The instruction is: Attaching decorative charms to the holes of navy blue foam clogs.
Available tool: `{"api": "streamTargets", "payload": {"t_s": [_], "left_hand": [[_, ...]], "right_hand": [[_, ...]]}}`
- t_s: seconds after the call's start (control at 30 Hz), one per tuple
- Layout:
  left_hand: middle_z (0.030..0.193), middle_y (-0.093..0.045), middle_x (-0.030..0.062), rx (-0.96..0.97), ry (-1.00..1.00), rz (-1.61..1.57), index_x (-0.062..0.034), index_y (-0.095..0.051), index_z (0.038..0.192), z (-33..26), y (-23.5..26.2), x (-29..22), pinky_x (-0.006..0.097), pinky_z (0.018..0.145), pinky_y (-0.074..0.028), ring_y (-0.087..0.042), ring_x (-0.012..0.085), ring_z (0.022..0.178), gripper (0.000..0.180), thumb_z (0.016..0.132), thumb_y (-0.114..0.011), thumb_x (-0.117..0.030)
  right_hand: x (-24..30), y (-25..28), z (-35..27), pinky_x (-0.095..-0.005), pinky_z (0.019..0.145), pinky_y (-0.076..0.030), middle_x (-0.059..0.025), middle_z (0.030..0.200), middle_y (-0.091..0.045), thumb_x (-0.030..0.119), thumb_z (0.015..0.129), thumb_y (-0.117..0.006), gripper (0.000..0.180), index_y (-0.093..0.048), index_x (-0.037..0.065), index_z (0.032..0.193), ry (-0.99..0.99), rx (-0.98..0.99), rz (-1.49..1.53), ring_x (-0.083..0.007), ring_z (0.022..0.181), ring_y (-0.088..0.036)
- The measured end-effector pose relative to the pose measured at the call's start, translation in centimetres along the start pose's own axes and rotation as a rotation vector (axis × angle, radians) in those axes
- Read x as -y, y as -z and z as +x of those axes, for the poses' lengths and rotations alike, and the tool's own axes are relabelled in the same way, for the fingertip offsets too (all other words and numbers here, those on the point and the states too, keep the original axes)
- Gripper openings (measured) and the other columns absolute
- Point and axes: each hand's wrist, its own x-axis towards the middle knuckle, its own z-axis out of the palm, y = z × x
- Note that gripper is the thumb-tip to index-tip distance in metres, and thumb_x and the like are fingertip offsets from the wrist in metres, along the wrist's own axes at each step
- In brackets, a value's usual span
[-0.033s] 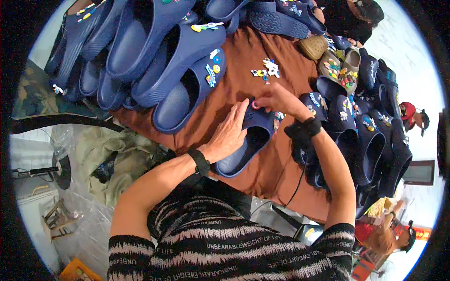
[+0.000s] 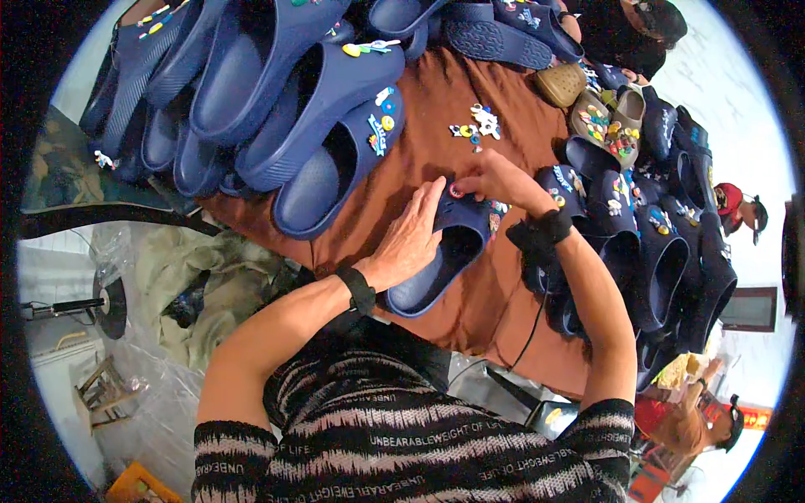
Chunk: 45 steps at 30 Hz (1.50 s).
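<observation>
A navy slide slipper lies on the brown cloth before me, its toe pointing away. My left hand grips the left side of its strap, fingers stretched toward the toe and thumb near the foot opening. Over the strap's front, my right hand has its fingers bent together at a round red-and-white shoe charm; the fingertips are partly hidden. More colourful charms show on the strap's right side. Just beyond the slipper lies a small group of loose charms, white, yellow and blue.
Navy slippers with charms are heaped at the left. More navy slippers stand at the right, near tan clogs. A black cable hangs over the brown cloth. Other people are at the far right and top.
</observation>
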Motion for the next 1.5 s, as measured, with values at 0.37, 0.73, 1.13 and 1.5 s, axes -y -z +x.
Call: {"api": "streamTargets", "payload": {"t_s": [0.37, 0.73, 1.13, 1.5], "left_hand": [[0.153, -0.029, 0.03, -0.028, -0.026, 0.082, -0.0014, -0.018, 0.155, -0.1, -0.3, 0.5, 0.048, 0.118, -0.03, -0.031, 0.0461, 0.143, 0.084, 0.085, -0.063, 0.003], [0.147, -0.036, 0.0267, -0.098, -0.074, 0.172, -0.0015, -0.025, 0.152, 0.1, -0.6, 0.7, 0.05, 0.115, -0.032, -0.037, 0.0438, 0.137, 0.08, 0.082, -0.066, 0.001], [0.143, -0.04, 0.0199, -0.01, -0.076, 0.137, -0.0075, -0.044, 0.143, 0.4, -0.2, -0.1, 0.046, 0.113, -0.036, -0.042, 0.0413, 0.133, 0.063, 0.083, -0.059, 0.005], [0.141, -0.041, 0.0205, -0.032, -0.059, 0.095, -0.0072, -0.045, 0.14, 0.2, 0.2, 0.1, 0.046, 0.113, -0.036, -0.042, 0.0408, 0.133, 0.06, 0.084, -0.064, -0.003]], "right_hand": [[2.9, 1.0, 4.4, -0.0303, 0.048, -0.049, -0.0043, 0.063, -0.065, 0.031, 0.081, -0.076, 0.027, -0.07, 0.005, 0.08, -0.267, 0.4, -0.421, -0.0149, 0.055, -0.061], [3.9, 0.0, 4.0, -0.0338, 0.052, -0.049, -0.0082, 0.065, -0.065, 0.027, 0.079, -0.076, 0.023, -0.073, 0.006, 0.086, -0.168, 0.352, -0.658, -0.0186, 0.057, -0.063], [-5.6, 4.7, 0.7, -0.0372, 0.062, -0.054, -0.012, 0.074, -0.067, 0.017, 0.089, -0.064, 0.02, -0.069, -0.002, 0.096, -0.075, -0.378, -0.234, -0.0206, 0.067, -0.067], [-8.4, 2.8, 3.5, -0.0318, 0.069, -0.054, -0.0073, 0.09, -0.07, 0.008, 0.088, -0.065, 0.03, -0.067, -0.002, 0.116, -0.034, -0.238, -0.096, -0.0147, 0.077, -0.064]]}}
